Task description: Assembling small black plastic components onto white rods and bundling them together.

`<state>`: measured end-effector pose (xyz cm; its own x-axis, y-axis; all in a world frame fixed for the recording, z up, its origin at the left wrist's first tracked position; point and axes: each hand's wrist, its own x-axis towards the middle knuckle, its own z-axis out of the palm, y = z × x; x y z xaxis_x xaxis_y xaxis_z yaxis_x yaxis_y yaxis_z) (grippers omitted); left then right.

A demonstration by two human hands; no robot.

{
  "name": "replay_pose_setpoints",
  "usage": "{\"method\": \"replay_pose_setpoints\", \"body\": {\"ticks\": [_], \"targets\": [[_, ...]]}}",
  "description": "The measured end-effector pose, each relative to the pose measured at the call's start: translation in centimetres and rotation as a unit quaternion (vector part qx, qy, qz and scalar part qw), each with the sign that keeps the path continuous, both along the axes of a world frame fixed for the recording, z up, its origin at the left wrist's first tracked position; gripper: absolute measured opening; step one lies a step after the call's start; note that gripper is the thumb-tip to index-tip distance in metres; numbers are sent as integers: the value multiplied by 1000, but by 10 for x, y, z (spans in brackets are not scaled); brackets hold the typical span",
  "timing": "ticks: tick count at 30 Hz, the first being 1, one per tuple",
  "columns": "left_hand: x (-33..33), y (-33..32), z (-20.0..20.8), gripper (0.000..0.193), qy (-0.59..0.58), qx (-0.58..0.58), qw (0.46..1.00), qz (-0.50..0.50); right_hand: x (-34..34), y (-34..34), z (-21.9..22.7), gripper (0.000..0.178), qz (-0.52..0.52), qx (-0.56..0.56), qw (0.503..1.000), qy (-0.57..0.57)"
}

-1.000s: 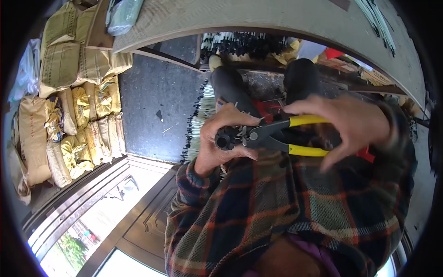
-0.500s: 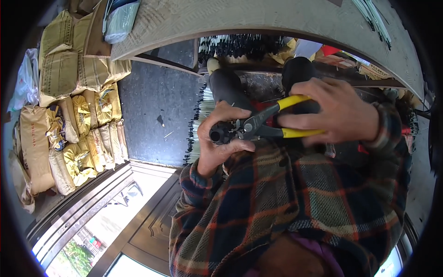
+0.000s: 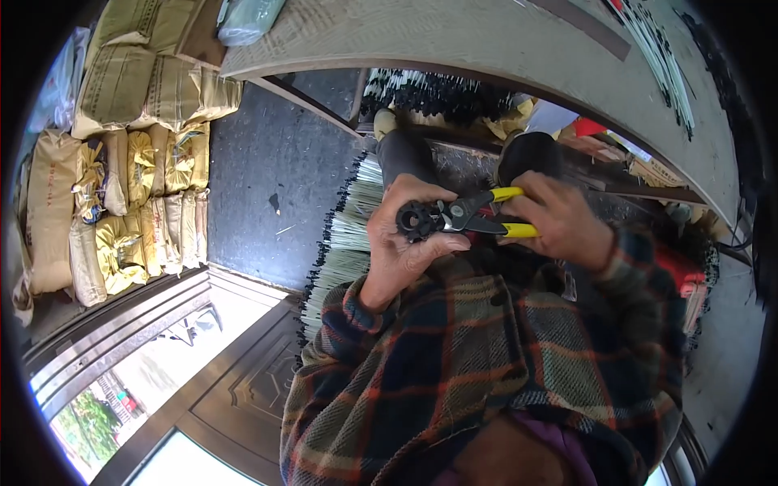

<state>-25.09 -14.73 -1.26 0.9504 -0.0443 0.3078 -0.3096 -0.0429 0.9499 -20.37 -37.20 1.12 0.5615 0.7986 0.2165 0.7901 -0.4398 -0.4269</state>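
My left hand (image 3: 392,248) is closed round a black, round part (image 3: 411,220) that has a hollow middle and a notched rim. Its thumb and forefinger reach to the right along both sides of the part. Pliers with yellow handles (image 3: 478,215) lie level between my hands, their dark metal head at the right side of the part. Small shiny metal shows where the two meet; I cannot tell what the jaws grip. My right hand (image 3: 561,220) is wrapped round the yellow handles, and its fingers are slightly blurred.
Bundles of thin pale rods with black ends (image 3: 350,231) stand left of my legs. A grey worktop (image 3: 405,36) spans the far side, with loose rods (image 3: 660,65) on it. Stacked brown and yellow bags (image 3: 53,211) line the left, above a brown door (image 3: 255,385).
The plier handles have come closer together as my right hand squeezed in toward my left. The black part now shows its notched end more. The whole view has shifted a little.
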Motion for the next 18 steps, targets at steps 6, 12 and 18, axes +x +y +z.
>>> {"method": "replay_pose_setpoints", "body": {"ticks": [6,12,18], "targets": [[-2,6,0,43,12,-20,999,30,-3,16,-33,28,6,66,998,24],[4,6,6,41,28,-42,999,17,12,5,6,24,57,15,988,143],[-3,13,5,42,67,-87,993,-46,49,9,73,26,69,-122,865,482]]}}
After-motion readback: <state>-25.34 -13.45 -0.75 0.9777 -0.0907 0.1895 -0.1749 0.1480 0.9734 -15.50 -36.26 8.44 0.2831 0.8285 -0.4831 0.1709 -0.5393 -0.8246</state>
